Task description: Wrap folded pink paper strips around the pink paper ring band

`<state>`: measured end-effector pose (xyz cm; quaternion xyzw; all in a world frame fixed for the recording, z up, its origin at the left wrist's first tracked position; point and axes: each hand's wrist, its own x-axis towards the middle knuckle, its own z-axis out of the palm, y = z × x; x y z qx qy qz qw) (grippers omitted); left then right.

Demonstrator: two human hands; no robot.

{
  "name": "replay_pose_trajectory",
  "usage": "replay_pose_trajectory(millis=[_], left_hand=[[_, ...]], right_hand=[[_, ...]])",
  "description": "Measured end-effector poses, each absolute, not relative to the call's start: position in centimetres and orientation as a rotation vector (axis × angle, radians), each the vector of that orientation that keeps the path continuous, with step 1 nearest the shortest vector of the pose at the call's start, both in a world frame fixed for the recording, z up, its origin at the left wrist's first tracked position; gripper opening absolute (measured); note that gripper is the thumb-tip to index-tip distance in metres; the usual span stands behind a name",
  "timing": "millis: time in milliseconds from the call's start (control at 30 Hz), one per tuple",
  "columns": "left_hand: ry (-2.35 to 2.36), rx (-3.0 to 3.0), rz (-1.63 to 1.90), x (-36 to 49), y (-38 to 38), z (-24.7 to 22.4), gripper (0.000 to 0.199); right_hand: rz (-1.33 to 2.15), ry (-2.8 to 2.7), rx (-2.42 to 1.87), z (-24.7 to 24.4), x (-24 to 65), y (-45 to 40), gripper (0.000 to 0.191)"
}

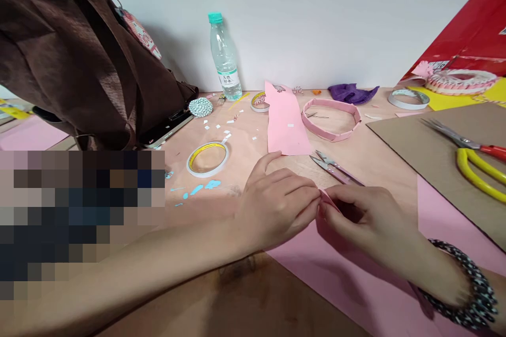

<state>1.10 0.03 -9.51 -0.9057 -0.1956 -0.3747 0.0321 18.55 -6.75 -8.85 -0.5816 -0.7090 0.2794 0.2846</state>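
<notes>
Pink card sheet (340, 279) beneath both forearms; left hand (276, 205) and right hand (359, 216) pinching small folded pink paper strip (329, 199); steel thread snips (332, 168) just beyond.

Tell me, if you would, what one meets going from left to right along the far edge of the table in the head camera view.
Brown fabric bag → green-and-white twine ball → water bottle → pink paper strip → pink paper hoop → white tape roll → pink-and-white coiled paper ring
</notes>
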Motion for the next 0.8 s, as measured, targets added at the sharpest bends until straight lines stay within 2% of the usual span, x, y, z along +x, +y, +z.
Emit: replay_pose_trajectory(millis=[800], left_hand=[[-0.581, -2.805, -1.112, 1.11, 0.19, -9.61, 0.010]], right_hand=[[0.685, -1.942, -1.545, -9.05, 18.47, -6.79, 0.026]])
